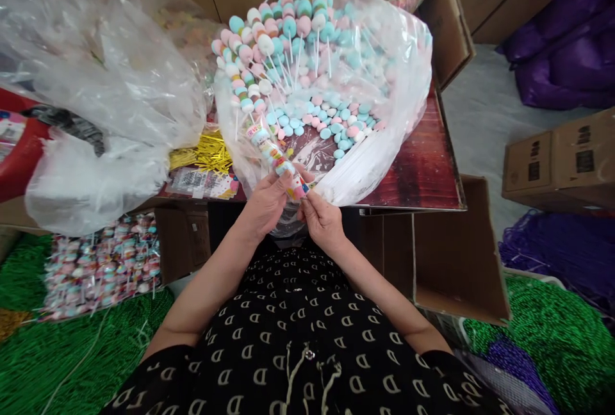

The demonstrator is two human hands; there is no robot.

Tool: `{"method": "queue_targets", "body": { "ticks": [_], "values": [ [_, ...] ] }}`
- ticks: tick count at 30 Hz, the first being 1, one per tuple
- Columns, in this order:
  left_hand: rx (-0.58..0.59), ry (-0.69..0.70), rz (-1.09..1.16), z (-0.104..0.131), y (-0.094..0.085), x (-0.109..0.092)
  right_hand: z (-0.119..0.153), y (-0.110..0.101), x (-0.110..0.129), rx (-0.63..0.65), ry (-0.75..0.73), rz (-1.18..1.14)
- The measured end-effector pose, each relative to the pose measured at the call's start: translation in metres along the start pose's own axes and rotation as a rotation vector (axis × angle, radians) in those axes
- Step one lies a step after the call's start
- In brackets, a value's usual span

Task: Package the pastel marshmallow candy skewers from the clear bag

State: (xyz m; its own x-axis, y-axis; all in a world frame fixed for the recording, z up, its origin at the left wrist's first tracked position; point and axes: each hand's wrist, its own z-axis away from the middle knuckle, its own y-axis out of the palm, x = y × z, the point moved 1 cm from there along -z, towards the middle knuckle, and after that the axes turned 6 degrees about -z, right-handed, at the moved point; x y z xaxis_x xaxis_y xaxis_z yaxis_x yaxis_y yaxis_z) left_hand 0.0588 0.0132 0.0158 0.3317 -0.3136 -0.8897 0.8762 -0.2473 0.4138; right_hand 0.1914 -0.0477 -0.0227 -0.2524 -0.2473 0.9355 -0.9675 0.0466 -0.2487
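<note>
While the left hand [270, 205] grips the wrapped candy skewer [275, 157], fingers curled narrow, right fingertips pinching its lower end, right hand [321, 218] nearly closed.

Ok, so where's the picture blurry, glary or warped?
Head view: white glare on the clear bag; head view: green strands at lower left look soft and smeared, while the held candy stick is clearer; head view: edges look stretched, wide-angle style; head view: shadow inside the open box.

Red-brown table [423, 175]; grey floor [487, 95]; cardboard boxes [562, 162] at right.
</note>
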Motion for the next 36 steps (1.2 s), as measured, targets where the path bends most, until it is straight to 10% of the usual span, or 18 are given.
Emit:
{"method": "queue_targets", "body": {
  "ticks": [14, 20, 24, 29, 36],
  "values": [
    [0.04, -0.083, 0.028, 0.008, 0.01, 0.004, 0.002, 0.006, 0.004, 0.048, 0.031, -0.024],
    [0.002, -0.071, 0.05, 0.013, -0.003, 0.007, -0.015, -0.028, 0.017, 0.266, 0.107, -0.132],
    [0.201, -0.151, 0.061, 0.025, 0.002, 0.01, -0.033, -0.053, 0.023, 0.068, 0.215, -0.325],
    [0.458, -0.26, 0.077, 0.036, 0.011, 0.013, -0.041, -0.034, 0.03, 0.327, 0.365, -0.575],
    [-0.063, 0.111, -0.682, 0.027, -0.015, 0.004, -0.043, 0.006, 0.026, -0.118, 0.232, -0.547]
  ]
}}
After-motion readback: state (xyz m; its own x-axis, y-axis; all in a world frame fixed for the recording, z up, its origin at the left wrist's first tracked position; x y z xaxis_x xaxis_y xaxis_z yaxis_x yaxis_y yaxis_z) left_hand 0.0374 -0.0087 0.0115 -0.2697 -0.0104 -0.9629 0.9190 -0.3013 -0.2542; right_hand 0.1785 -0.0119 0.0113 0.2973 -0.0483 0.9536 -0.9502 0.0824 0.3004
